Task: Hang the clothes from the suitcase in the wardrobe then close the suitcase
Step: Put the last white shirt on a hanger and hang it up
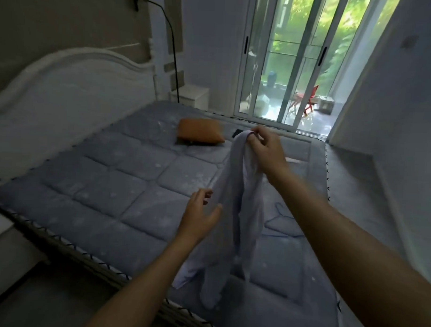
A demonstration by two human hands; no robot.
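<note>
We stand at the foot of a bed in a dim bedroom. Its white curved headboard [73,85] rises on the left and a grey-blue quilted mattress [106,184] fills most of the view. A black cable [173,51] runs down the wall to a white nightstand [195,95] by the bed's far corner. An orange pillow [199,133] lies flat on the far part of the mattress.

Our left hand [199,214] hovers above the mattress with its fingers loosely spread and gripping nothing. Its thumb is right at the left edge of the cloth, and we cannot tell whether it touches.

Just beside it hangs the pale lilac shirt [235,200], bunched into a long drape. Its lower folds and sleeves trail onto the near part of the mattress.

Our right hand [266,150] holds the shirt up from the top, with thumb and forefinger pinching the fabric and the other fingers curled above it.

To the right of the shirt a thin blue hanger [281,212] lies flat on the mattress, partly hidden by our right forearm.

Beyond the bed, sliding glass doors [286,68] show green foliage, and a red chair [309,98] stands outside.
</note>
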